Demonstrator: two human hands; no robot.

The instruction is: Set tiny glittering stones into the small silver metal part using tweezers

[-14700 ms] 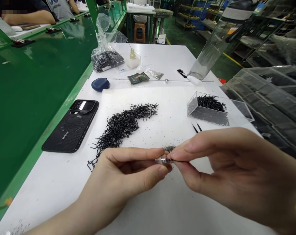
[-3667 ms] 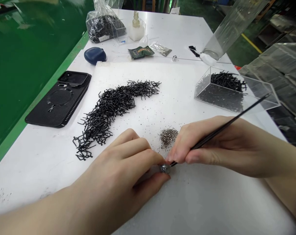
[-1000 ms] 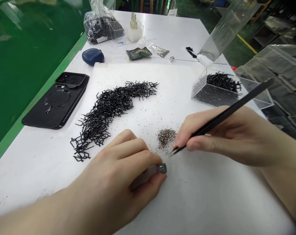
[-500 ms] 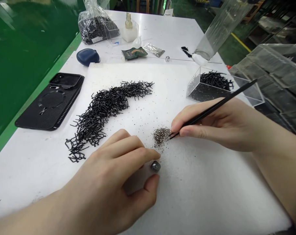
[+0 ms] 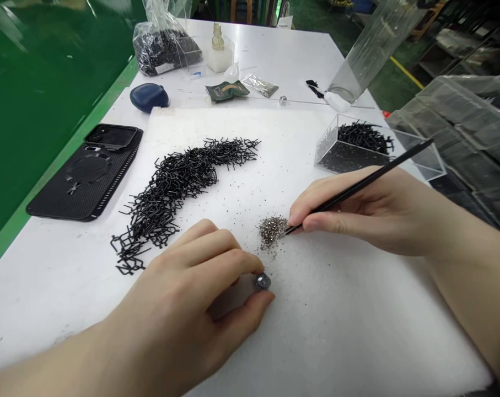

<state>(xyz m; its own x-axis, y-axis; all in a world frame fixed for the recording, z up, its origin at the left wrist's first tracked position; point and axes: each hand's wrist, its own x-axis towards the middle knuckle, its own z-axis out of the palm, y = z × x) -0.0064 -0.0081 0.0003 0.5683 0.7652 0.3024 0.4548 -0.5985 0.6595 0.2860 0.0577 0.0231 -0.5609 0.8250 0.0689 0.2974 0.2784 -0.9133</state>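
My left hand rests on the white mat, its thumb and index finger around a small grey metal block. Black tweezers are pinched in my right hand, their tips at the right edge of a small pile of tiny metallic pieces. A long curved heap of black bent pins lies beyond my left hand.
A black phone lies at left, a blue case behind it. A clear box of black pins stands beyond my right hand. Farther back are a bag of black parts, a green packet and a clear cylinder.
My left thumb has moved slightly right and up and the index fingertip slightly left, both closer around the metal block. The tweezers have tilted slightly; their tips remain at the pile.
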